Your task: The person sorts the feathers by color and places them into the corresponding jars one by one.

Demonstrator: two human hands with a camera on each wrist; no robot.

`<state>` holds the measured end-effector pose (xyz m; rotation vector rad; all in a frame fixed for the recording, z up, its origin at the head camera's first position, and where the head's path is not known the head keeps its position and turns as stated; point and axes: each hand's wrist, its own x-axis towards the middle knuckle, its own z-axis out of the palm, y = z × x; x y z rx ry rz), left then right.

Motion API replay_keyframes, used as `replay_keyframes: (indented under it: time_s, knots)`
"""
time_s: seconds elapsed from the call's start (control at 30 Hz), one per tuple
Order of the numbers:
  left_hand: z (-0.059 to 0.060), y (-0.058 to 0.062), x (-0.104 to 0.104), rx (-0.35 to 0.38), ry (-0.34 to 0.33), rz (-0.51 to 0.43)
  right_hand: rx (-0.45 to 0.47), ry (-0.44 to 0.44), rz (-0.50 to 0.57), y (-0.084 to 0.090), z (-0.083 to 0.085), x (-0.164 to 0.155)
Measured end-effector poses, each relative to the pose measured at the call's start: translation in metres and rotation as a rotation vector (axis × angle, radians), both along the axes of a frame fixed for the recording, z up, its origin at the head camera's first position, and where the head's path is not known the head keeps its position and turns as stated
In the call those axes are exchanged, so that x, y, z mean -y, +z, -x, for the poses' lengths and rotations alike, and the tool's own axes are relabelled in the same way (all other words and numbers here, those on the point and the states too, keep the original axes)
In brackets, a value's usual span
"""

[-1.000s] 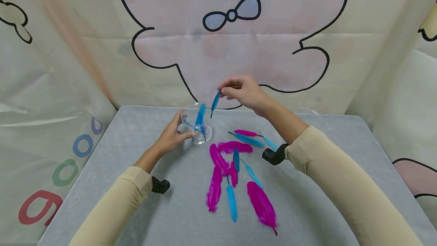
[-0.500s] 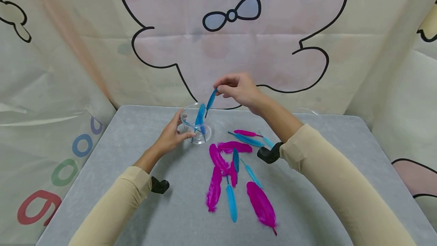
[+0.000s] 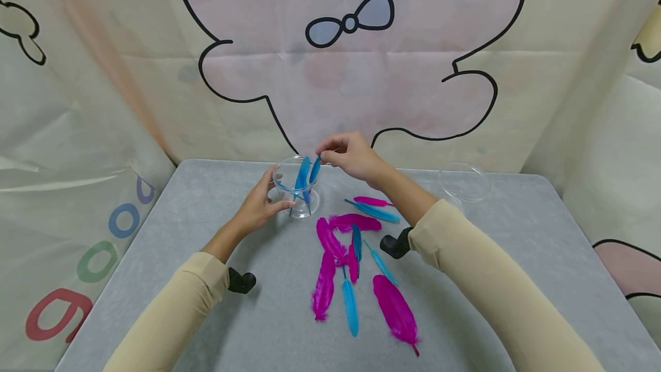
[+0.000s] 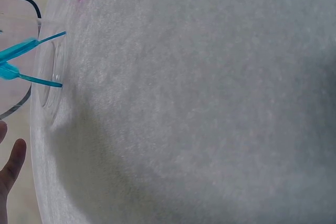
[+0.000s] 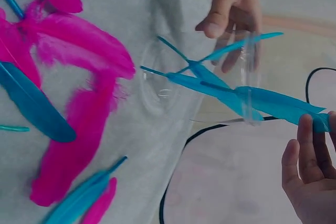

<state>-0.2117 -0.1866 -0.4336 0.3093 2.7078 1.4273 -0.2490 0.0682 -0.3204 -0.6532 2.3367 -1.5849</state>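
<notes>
Fingers of right hand (image 3: 351, 157) pinch blue feather (image 3: 314, 171) above clear cup (image 3: 296, 194).

Soft, even light from above fills the head view, leaving only faint shadows on the table (image 3: 217, 326) under the forearms, and the backdrop lines bow outward towards the picture edges, well away from the hands. The left wrist view is dimmer, a broad grey shadow spreading across the table beside the fingertips (image 4: 11, 162). In the right wrist view the pink feathers (image 5: 79, 40) near the lens are blurred
</notes>
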Motion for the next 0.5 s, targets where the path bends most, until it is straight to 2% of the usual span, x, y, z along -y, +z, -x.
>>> replay_keyframes:
  time_s: [0.5]
  knots:
    - [0.000,-0.003,0.001,-0.005,-0.003,-0.020,0.003,0.003,-0.038,-0.013,-0.003,0.004]
